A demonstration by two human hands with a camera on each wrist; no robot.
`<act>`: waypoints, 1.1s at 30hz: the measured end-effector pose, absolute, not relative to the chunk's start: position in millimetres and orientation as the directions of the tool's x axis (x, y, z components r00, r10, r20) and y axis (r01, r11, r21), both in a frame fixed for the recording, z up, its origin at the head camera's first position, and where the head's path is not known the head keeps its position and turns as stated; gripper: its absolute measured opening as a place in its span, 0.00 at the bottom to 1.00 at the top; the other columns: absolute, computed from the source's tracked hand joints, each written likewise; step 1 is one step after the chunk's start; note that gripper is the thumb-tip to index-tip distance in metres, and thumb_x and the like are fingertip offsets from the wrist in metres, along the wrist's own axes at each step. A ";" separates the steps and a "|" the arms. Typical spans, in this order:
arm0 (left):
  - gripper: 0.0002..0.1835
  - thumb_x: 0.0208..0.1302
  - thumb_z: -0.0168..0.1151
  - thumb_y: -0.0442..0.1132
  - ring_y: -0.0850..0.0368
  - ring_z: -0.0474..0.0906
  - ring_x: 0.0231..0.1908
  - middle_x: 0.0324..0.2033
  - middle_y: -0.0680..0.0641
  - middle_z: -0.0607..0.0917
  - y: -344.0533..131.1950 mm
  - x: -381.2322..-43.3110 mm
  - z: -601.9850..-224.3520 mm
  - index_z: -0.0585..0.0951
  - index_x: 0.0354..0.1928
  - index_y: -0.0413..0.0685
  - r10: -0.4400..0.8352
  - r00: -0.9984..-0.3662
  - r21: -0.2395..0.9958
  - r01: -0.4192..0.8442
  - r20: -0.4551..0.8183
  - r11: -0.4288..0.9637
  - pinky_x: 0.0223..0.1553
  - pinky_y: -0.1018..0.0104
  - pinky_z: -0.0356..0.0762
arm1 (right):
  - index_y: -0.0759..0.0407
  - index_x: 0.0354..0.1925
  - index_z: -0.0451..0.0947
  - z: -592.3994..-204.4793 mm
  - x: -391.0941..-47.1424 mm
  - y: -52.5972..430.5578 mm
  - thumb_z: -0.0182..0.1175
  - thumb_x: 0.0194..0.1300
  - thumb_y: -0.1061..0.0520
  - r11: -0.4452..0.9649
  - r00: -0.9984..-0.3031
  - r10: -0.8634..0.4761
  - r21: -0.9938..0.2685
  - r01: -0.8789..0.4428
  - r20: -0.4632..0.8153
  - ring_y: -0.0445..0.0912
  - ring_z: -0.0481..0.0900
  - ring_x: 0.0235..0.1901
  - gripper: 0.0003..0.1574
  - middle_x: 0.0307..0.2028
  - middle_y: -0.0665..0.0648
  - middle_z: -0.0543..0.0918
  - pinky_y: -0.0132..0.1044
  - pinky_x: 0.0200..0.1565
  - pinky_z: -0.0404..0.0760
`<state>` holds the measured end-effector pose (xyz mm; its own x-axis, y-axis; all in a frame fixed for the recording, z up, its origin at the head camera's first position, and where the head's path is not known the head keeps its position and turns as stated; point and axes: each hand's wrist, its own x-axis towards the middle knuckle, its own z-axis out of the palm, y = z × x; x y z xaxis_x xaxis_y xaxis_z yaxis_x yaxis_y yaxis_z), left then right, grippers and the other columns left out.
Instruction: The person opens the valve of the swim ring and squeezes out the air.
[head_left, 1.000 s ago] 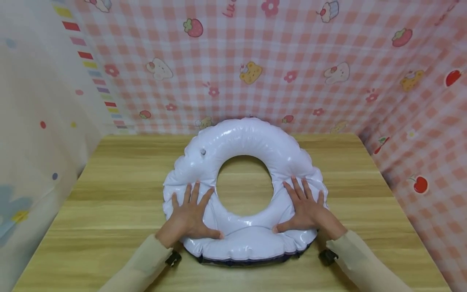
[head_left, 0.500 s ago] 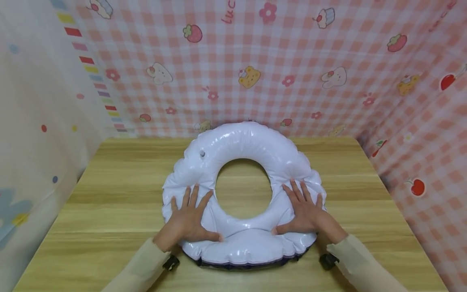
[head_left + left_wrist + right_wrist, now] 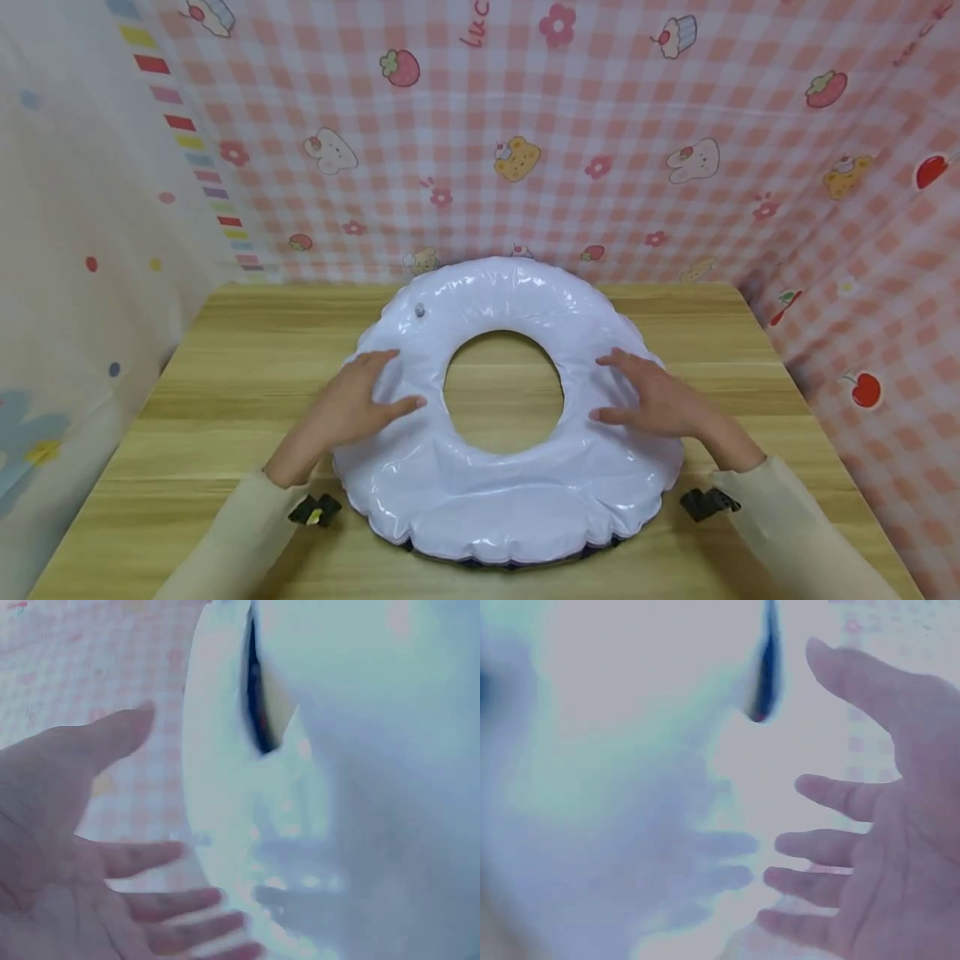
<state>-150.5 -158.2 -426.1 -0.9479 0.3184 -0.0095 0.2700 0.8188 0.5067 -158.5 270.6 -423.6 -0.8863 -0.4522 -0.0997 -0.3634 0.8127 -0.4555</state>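
Observation:
A white inflatable swim ring [image 3: 510,508] lies on the wooden table, its surface wrinkled and glossy. A small valve [image 3: 419,310] sticks up at its upper left, and a dark underside shows along the front edge. Over the ring's left side hovers my left hand [image 3: 352,404], fingers extended; the left wrist view shows its palm [image 3: 60,900] apart from the white vinyl. My right hand [image 3: 660,400] is held the same way over the right side. In the right wrist view its spread fingers [image 3: 817,847] stand off the ring, their shadows falling on it.
The wooden table [image 3: 247,400] extends around the ring. Behind it hangs a pink checked cloth [image 3: 465,192] with printed animals and fruit, continuing on the right. A pale dotted cloth [image 3: 90,333] hangs at the left. Black wrist devices [image 3: 708,503] sit under both sleeves.
Both hands, pressed flat on the lower half of the ring before, have lifted off and moved outward and up. The pressed-down sides of the ring have filled out again.

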 end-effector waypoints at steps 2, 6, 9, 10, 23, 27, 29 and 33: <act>0.47 0.65 0.68 0.60 0.33 0.65 0.72 0.72 0.32 0.68 -158.7 -168.7 -418.8 0.62 0.76 0.40 0.316 -0.947 0.537 0.294 0.054 0.791 0.70 0.35 0.66 | 0.64 0.72 0.66 -416.1 -174.6 265.1 0.69 0.65 0.38 0.800 -0.891 -0.452 -0.465 -0.379 -0.052 0.72 0.57 0.75 0.50 0.75 0.75 0.61 0.69 0.72 0.60; 0.53 0.64 0.70 0.58 0.35 0.53 0.78 0.78 0.34 0.56 -154.1 -208.9 -415.3 0.52 0.81 0.44 0.364 -0.925 0.550 0.360 0.107 0.754 0.75 0.35 0.57 | 0.59 0.77 0.60 -407.7 -209.0 246.1 0.66 0.67 0.38 0.801 -0.900 -0.433 -0.477 -0.363 -0.043 0.69 0.46 0.80 0.51 0.80 0.71 0.48 0.69 0.75 0.53; 0.58 0.62 0.73 0.56 0.35 0.46 0.80 0.79 0.34 0.52 -149.2 -236.2 -420.3 0.48 0.81 0.44 0.423 -0.897 0.519 0.424 0.129 0.742 0.78 0.37 0.50 | 0.53 0.80 0.54 -407.5 -233.0 229.4 0.64 0.68 0.35 0.827 -0.905 -0.419 -0.441 -0.349 -0.068 0.67 0.39 0.81 0.54 0.82 0.68 0.40 0.69 0.76 0.49; 0.58 0.61 0.74 0.56 0.35 0.45 0.80 0.80 0.33 0.51 -147.8 -243.9 -422.0 0.48 0.81 0.43 0.441 -0.888 0.509 0.443 0.133 0.738 0.79 0.37 0.48 | 0.51 0.81 0.52 -408.1 -240.5 223.6 0.63 0.68 0.34 0.835 -0.906 -0.418 -0.422 -0.353 -0.070 0.66 0.37 0.81 0.55 0.82 0.67 0.39 0.68 0.77 0.48; 0.58 0.62 0.72 0.58 0.34 0.38 0.81 0.82 0.39 0.47 -143.2 -282.0 -445.6 0.48 0.82 0.45 0.514 -0.846 0.452 0.408 -0.140 0.794 0.77 0.29 0.42 | 0.45 0.83 0.43 -448.0 -288.2 198.0 0.61 0.69 0.33 0.866 -0.855 -0.472 -0.291 -0.406 -0.214 0.62 0.28 0.82 0.58 0.83 0.62 0.32 0.67 0.78 0.33; 0.58 0.63 0.67 0.63 0.40 0.36 0.82 0.83 0.41 0.45 -145.0 -282.3 -450.4 0.46 0.83 0.46 0.478 -0.852 0.406 0.368 -0.213 0.837 0.77 0.29 0.37 | 0.48 0.83 0.46 -456.4 -292.9 203.9 0.62 0.69 0.35 0.850 -0.842 -0.499 -0.309 -0.428 -0.205 0.62 0.29 0.82 0.57 0.83 0.63 0.34 0.66 0.78 0.34; 0.59 0.63 0.66 0.65 0.42 0.36 0.83 0.83 0.41 0.44 -146.6 -283.0 -452.6 0.46 0.83 0.46 0.464 -0.855 0.394 0.355 -0.230 0.848 0.77 0.29 0.35 | 0.50 0.83 0.48 -455.5 -294.7 206.5 0.62 0.69 0.36 0.840 -0.838 -0.509 -0.327 -0.433 -0.197 0.63 0.30 0.82 0.56 0.83 0.64 0.35 0.66 0.78 0.35; 0.59 0.64 0.63 0.68 0.43 0.35 0.83 0.83 0.42 0.41 -151.7 -284.3 -457.0 0.43 0.83 0.49 0.449 -0.864 0.408 0.334 -0.227 0.850 0.76 0.27 0.34 | 0.53 0.82 0.52 -448.6 -294.3 214.2 0.61 0.69 0.35 0.843 -0.844 -0.501 -0.330 -0.424 -0.194 0.66 0.31 0.81 0.54 0.82 0.67 0.37 0.66 0.78 0.36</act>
<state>-284.3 -151.7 -457.0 -0.8641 0.4492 -0.2271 0.3344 0.8495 0.4080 -294.3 214.2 -448.6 -0.8437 -0.5005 -0.1942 -0.4243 0.8432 -0.3300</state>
